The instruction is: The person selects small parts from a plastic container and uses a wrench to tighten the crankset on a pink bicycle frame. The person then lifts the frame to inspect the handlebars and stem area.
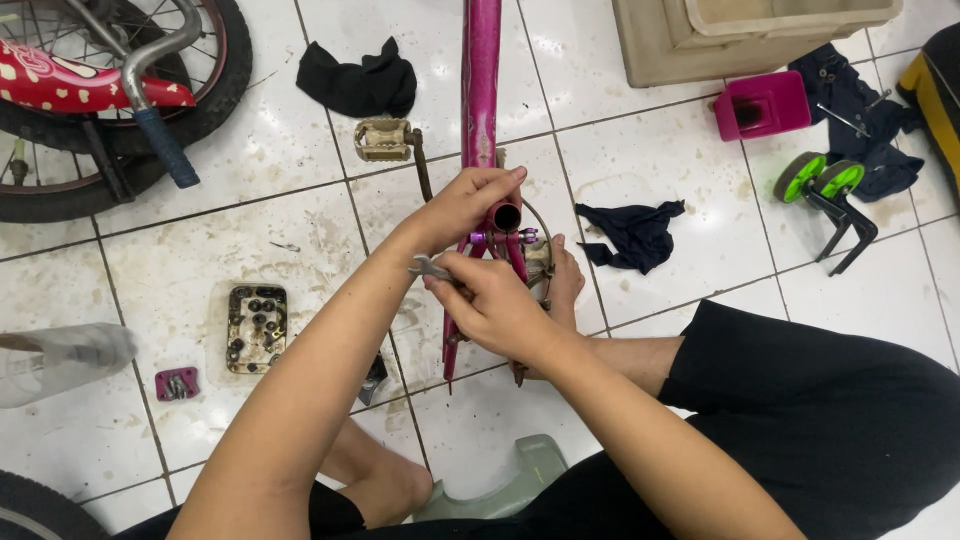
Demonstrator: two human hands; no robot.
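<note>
Left hand (462, 205) gripping magenta bike frame (480, 80), right hand (490, 300) holding small wrench (428, 266)

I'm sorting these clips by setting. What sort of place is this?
Probably a home floor used as an informal bicycle repair spot: a person sits on dirty white tiles holding a pink bicycle frame, with a tray of small parts and green training wheels nearby.
</note>
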